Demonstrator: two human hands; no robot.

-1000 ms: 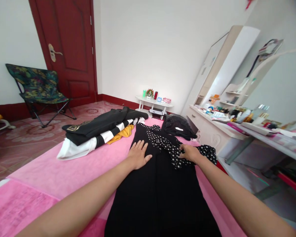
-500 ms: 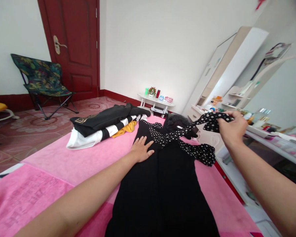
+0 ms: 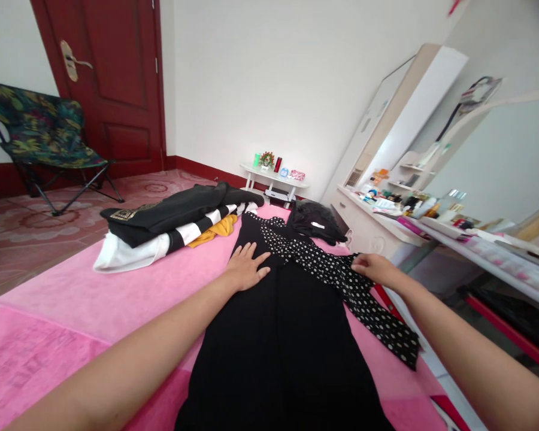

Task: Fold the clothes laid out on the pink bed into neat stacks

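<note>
A long black dress (image 3: pixel 282 335) lies flat on the pink bed cover (image 3: pixel 117 293). My left hand (image 3: pixel 245 266) rests flat on its upper left part, fingers spread. A black sash with white polka dots (image 3: pixel 341 281) runs from the dress's neckline out to the right, across the bed's edge. My right hand (image 3: pixel 372 266) lies on that sash near the right side of the dress, fingers curled onto the cloth.
A pile of folded clothes (image 3: pixel 161 227), black, white and yellow, sits at the bed's far left. A dark crumpled garment (image 3: pixel 314 221) lies at the far end. A cluttered white dressing table (image 3: pixel 386 221) stands to the right, with a folding chair (image 3: pixel 40 143), red door (image 3: pixel 103 84) and small white table (image 3: pixel 273 179) beyond.
My right hand had lifted the polka-dot sash up to the right; now it has come down and the sash lies stretched out flat toward the bed's right edge. My left hand stayed put.
</note>
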